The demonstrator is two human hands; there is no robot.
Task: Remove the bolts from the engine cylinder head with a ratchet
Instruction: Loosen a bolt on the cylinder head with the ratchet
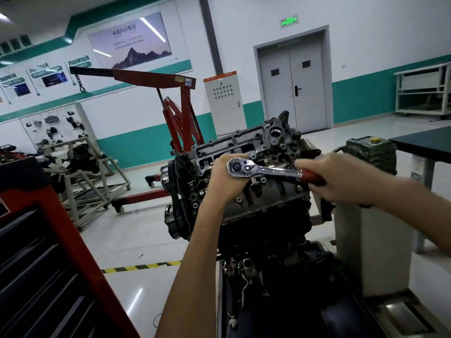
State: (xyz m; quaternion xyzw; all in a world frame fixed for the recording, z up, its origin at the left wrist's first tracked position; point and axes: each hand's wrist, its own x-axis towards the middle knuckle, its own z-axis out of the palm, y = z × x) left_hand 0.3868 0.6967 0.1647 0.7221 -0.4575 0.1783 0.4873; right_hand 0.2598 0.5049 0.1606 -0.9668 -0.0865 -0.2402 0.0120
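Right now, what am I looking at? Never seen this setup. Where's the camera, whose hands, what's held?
One picture only, from a camera worn on a person's head, looking forward and down, so the two bare arms reaching in are the wearer's own. No robot here. In front stands an engine, with its grey cylinder head on top. Both hands share one tool, a ratchet: the left hand wraps around its round chrome head, the right hand has its grip on the red handle. The left hand hides what is under the ratchet's head, so I cannot tell whether it sits on a bolt. Behind are a red engine hoist and, at the left, a red tool chest.
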